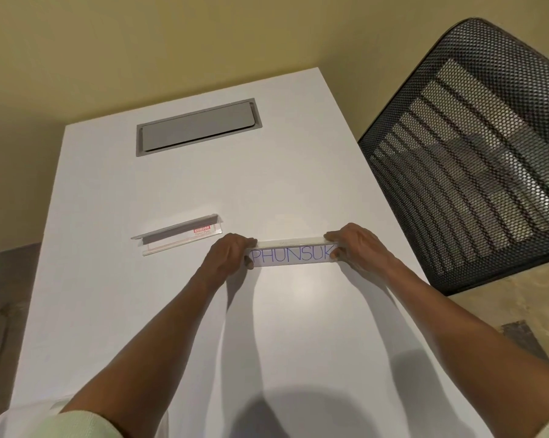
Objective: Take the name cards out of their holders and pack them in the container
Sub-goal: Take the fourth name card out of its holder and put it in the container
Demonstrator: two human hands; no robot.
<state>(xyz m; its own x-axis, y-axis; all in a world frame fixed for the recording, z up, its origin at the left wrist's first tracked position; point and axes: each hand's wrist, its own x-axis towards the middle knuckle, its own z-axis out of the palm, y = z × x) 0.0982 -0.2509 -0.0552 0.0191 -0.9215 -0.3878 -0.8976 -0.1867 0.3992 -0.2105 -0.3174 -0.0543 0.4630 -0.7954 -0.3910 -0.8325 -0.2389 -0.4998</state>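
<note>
White desk [178, 311] is seen; name card holder [293, 255] gripped at both ends by left hand [227, 256], right hand [354, 245]. Card extraction in hand; next, card must be slid out.

1. White table [159, 311], lying across the centre of the view and tapering toward 12 o'clock.
2. Grey recessed hatch [199, 127], sitting flush in the table top toward 12 o'clock, its lid lying closed.
3. Black mesh chair back [475, 153], standing just beside the table edge at 2 o'clock.
4. Beige patterned floor [504, 311], showing at 4 o'clock.
5. Yellowish wall [140, 42], filling the upper field.
</note>
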